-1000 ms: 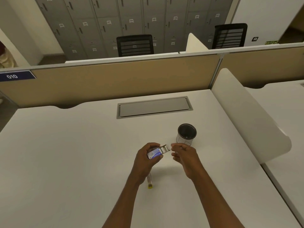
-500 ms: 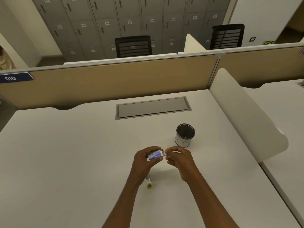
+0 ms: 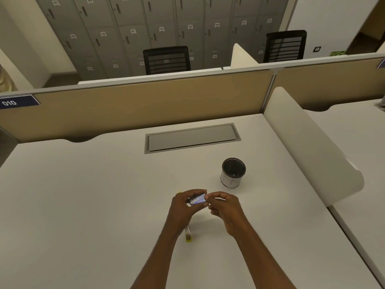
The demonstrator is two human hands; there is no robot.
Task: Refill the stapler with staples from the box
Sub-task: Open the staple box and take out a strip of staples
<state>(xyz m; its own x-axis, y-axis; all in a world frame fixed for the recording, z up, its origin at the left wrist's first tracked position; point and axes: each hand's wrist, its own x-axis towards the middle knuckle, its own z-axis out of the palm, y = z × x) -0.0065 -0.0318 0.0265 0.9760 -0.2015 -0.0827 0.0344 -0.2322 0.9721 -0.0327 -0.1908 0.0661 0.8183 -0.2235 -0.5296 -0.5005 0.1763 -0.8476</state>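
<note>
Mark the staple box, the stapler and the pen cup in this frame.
staple box (image 3: 198, 199): head view, on its blue top face, between the fingers.
stapler (image 3: 188, 234): head view, on the part showing below the left wrist.
pen cup (image 3: 230, 181): head view, on its white side wall.

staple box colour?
Blue and white staple box, held in the left hand; head view shows it best.

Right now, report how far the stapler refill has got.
Done: nothing visibly loaded. The stapler lies on the desk, mostly hidden under the left forearm, untouched. In hand: the left hand holds the small blue staple box above the desk, and the right hand has its fingers at the box's end. Left: get a strip of staples out, load the stapler and close it.
</note>
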